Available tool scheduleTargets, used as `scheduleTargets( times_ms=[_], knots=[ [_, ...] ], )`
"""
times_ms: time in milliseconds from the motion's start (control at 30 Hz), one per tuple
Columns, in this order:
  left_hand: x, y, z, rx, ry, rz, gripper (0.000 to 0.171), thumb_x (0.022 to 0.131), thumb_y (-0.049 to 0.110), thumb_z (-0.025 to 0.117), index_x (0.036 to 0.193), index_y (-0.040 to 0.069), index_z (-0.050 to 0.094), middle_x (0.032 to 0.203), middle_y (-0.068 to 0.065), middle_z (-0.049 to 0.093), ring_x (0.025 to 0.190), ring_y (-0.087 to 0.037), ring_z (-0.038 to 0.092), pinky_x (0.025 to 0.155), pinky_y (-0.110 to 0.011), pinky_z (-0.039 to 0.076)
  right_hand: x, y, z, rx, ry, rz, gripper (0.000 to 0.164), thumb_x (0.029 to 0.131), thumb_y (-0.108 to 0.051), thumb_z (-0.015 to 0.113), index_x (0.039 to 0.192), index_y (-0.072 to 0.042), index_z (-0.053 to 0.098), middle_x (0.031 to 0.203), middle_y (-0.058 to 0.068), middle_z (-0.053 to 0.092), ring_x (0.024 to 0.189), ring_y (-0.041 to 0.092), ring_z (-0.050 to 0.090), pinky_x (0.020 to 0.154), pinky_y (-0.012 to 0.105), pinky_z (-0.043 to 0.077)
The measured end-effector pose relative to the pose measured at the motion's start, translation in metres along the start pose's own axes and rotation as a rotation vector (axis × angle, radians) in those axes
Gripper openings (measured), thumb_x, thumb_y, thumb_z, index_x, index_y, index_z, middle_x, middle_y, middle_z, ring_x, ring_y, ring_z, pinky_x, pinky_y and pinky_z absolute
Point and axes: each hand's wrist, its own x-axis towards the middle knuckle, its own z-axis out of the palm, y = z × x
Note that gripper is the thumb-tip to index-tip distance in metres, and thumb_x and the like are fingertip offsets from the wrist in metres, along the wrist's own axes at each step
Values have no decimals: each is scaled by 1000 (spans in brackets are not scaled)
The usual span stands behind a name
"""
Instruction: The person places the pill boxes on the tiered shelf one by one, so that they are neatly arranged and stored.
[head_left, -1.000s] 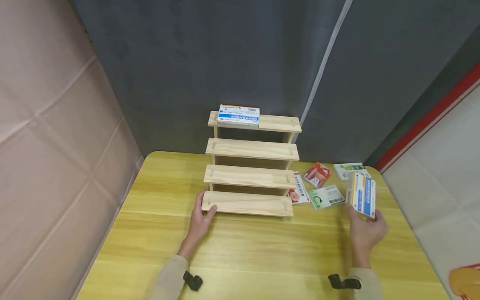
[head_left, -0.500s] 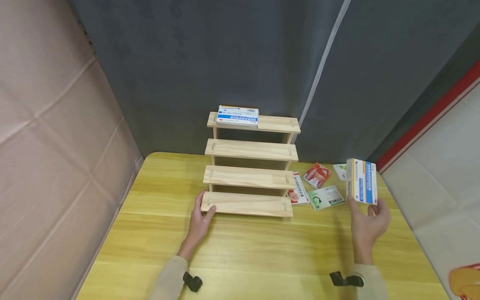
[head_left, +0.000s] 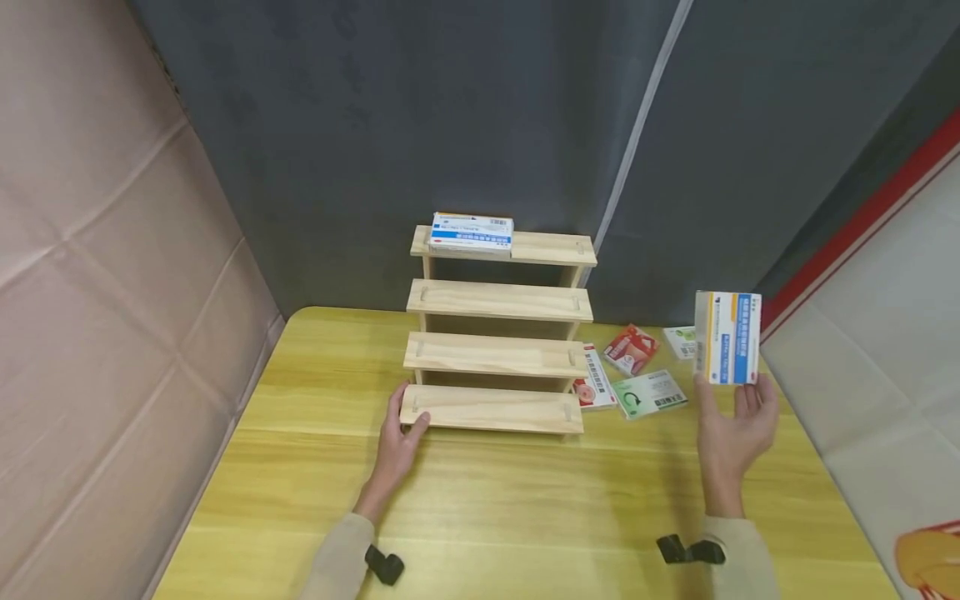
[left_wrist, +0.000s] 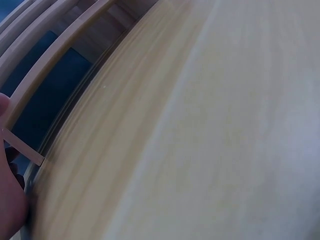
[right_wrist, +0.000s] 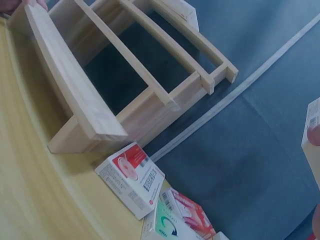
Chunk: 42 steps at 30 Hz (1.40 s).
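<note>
A pale wooden stepped rack [head_left: 491, 408] stands on the table. My left hand [head_left: 397, 446] grips the left end of its lowest step, thumb on top. In the left wrist view part of the left hand [left_wrist: 10, 200] shows at the edge, beside the rack's end. Above the table at the right, my right hand [head_left: 735, 437] holds a blue, white and orange medicine box [head_left: 729, 337] upright by its lower end. A similar medicine box [head_left: 471, 233] lies on the top step, at the left. Only fingertips and one end of the held box [right_wrist: 312, 145] appear in the right wrist view.
Right of the rack lie a white box with red print [head_left: 595, 379], a red box [head_left: 632, 350], a green and white box [head_left: 650, 394] and another green and white box [head_left: 678, 342], partly behind the held one. A dark curtain [head_left: 375, 150] hangs behind the table [head_left: 480, 517].
My right hand has raised the medicine box and turned it more upright, its printed face toward the head camera. The left hand keeps its grip on the rack.
</note>
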Motion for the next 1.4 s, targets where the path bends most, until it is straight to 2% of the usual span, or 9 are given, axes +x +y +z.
scheduleTargets(
  times_ms=[100, 300, 633, 800, 1000, 1133, 1233, 1400],
  knots=[
    [-4, 10, -1, -7, -1, 2, 69, 103, 15, 56, 160, 4, 19, 168, -22, 16, 156, -42, 11, 125, -65, 12, 1, -4, 6, 58, -8, -61, 78, 79, -1, 83, 147, -1, 44, 149, 15, 47, 141, 25, 48, 118, 24, 40],
    [-5, 8, -2, -15, 1, 6, 69, 103, 16, 56, 160, 4, 19, 168, -22, 16, 156, -42, 11, 125, -65, 11, 6, -12, 18, 87, -53, -166, 72, 80, 2, 81, 144, 1, 48, 146, 14, 52, 139, 24, 50, 119, 28, 41],
    [-5, 7, -2, -14, -6, 7, 69, 104, 16, 56, 160, 3, 19, 168, -22, 16, 156, -41, 11, 126, -64, 11, 6, -37, 39, 119, -114, -172, 78, 79, 0, 83, 147, -3, 45, 148, 12, 49, 140, 22, 49, 118, 26, 41],
    [-4, 8, -2, -7, -1, 9, 69, 103, 16, 56, 160, 4, 19, 168, -22, 16, 156, -42, 12, 126, -64, 11, 6, -46, 49, 81, -156, -212, 78, 81, -2, 82, 148, -3, 43, 149, 10, 50, 141, 19, 49, 118, 27, 41],
    [-4, 8, -2, -13, 0, 12, 69, 103, 16, 57, 160, 4, 19, 168, -21, 17, 156, -41, 13, 126, -63, 11, 4, -59, 58, 59, -223, -296, 74, 82, 3, 80, 146, 0, 45, 146, 12, 52, 136, 20, 52, 118, 29, 42],
    [-4, 8, -1, -26, 1, 13, 69, 103, 16, 57, 160, 4, 20, 168, -21, 17, 156, -41, 12, 126, -63, 10, -2, -77, 64, -13, -276, -372, 72, 82, 4, 79, 145, 2, 46, 144, 14, 53, 135, 21, 53, 117, 30, 43],
    [-4, 8, -1, -31, 11, 18, 69, 103, 16, 57, 160, 3, 21, 168, -22, 18, 156, -41, 13, 127, -63, 10, -6, -92, 67, -17, -310, -423, 71, 81, 7, 78, 144, 7, 45, 144, 20, 52, 136, 25, 53, 117, 32, 43],
    [-4, 8, -1, -38, 19, 20, 68, 102, 14, 58, 159, 3, 22, 167, -23, 20, 156, -41, 14, 127, -62, 10, -9, -107, 74, -41, -357, -431, 70, 83, 7, 76, 145, 8, 43, 146, 22, 49, 139, 29, 50, 119, 33, 41]
  ],
)
